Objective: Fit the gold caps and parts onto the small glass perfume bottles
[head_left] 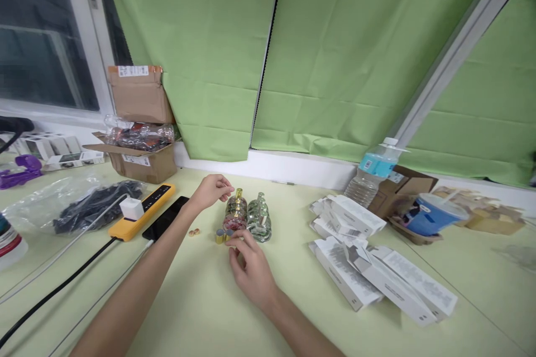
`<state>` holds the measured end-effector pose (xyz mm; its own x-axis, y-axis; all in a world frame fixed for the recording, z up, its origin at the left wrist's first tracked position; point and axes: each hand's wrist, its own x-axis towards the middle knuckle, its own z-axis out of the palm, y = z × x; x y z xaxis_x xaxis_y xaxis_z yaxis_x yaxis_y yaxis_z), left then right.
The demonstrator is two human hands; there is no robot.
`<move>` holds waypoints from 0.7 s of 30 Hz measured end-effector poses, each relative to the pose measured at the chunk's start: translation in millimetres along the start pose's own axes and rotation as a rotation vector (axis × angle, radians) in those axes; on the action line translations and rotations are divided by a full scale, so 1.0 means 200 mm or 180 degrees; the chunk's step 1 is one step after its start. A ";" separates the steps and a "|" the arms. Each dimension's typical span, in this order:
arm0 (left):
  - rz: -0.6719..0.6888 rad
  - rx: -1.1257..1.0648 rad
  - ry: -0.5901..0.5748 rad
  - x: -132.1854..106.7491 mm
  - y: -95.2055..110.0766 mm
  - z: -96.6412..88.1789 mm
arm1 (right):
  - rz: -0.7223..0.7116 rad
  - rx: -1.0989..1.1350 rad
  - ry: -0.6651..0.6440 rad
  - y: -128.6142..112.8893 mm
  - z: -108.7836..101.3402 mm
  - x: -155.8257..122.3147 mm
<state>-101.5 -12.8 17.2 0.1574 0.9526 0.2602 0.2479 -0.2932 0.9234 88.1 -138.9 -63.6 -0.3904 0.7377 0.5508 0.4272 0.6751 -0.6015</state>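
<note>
Thumb and forefinger nearly together, a person's left hand (208,192) is poised just beside the gold neck of a row of reddish-amber glass bottles (235,215); whether the fingers grip anything cannot be told. The right hand (252,272), thumb apart from curled fingers, reaches to two short gold-coloured cylinders (219,236) in front of the bottles; whether it grips one is unclear. Beside the amber row stand clear, greenish glass bottles (259,220). Two small copper-coloured pieces (194,232) lie to the left, near a black smartphone (166,218) and a yellow-and-black power strip (142,213). White printed cardboard boxes (377,273) lie to the right.
</note>
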 end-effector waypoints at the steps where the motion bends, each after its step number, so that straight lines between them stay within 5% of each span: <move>1: 0.0043 -0.0122 -0.0003 0.00 0.00 0.01 | -0.0002 -0.0006 0.0007 0.00 0.00 0.00; 8: 0.0358 -0.0181 -0.0160 0.00 -0.01 0.08 | -0.0048 -0.0007 0.0027 0.01 0.00 0.00; 21: 0.0389 0.0003 0.0142 -0.01 0.01 0.14 | -0.0057 -0.0015 0.0032 -0.01 0.00 0.00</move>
<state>-74.6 -16.7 9.9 0.1439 0.9124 0.3830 0.2305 -0.4073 0.8837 88.0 -139.3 -62.1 -0.3898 0.7255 0.5672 0.4241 0.6882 -0.5887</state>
